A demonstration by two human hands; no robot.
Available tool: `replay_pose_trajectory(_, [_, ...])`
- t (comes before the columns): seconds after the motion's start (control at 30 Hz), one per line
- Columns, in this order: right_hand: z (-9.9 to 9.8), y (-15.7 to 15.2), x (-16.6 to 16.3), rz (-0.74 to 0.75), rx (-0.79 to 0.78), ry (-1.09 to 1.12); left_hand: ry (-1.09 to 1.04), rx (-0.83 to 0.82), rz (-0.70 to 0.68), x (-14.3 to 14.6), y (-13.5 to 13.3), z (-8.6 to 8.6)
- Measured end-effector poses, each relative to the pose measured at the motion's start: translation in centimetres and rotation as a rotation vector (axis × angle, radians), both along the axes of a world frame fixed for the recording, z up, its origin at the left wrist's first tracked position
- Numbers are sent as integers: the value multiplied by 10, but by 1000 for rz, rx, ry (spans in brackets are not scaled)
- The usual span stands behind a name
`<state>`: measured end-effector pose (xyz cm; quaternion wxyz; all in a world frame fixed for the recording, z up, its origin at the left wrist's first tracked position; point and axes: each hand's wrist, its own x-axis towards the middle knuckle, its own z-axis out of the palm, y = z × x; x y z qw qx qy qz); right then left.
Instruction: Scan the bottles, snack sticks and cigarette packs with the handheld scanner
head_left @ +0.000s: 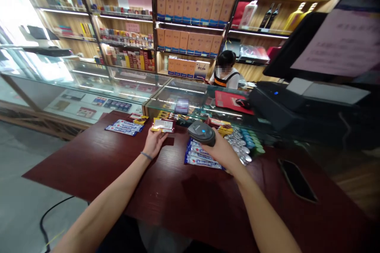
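Note:
My right hand (221, 151) is closed around a dark grey barcode scanner (201, 132) with a blue light, held just above a pile of blue and white packets (199, 157). My left hand (154, 142) reaches forward over the dark red table (118, 166) and grips the near edge of a small white and gold packet (162, 125). That packet is lifted slightly off the table, and the scanner's head points towards it.
More blue and white packets (124, 127) lie at the table's far left. Silver and green rolls (245, 146) sit to the right, and a black phone (297, 180) lies further right. Glass display counters (124, 87) and a person seated behind them stand beyond. A black monitor (297, 102) is at right.

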<state>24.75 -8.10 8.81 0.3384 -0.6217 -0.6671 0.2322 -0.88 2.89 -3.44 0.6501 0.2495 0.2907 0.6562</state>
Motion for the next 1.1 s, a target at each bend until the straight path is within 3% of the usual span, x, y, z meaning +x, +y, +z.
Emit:
replay_pose_trajectory(0.17, [24,-6,29,-13,107,54,175,90,-26,6,-5,-2])
replay_pose_trajectory(0.37, [45,-19,62,-126,61,240,452,200,-7,26,-2,9])
replay_pose_trajectory(0.5, [54,-29,82,-166,90,347,790,413,26,51,4,28])
replay_pose_trajectory(0.63, [62,-39,101,-191,155,367,1199,646,178,87,4,58])
replay_pose_trajectory(0.73, [68,-46,111,-206,177,402,1401,732,123,118,4,80])
replay_pose_trajectory(0.83, [72,-52,117,-215,191,428,1326,721,-71,150,7,91])
replay_pose_trajectory(0.93, [75,-57,121,-245,179,466,952,656,-233,176,11,90])
replay_pose_trajectory(1.0, [76,-60,124,-265,176,478,802,663,-281,189,14,85])
replay_pose_trajectory(1.1, [78,-62,126,-275,185,482,902,866,-248,204,17,77])
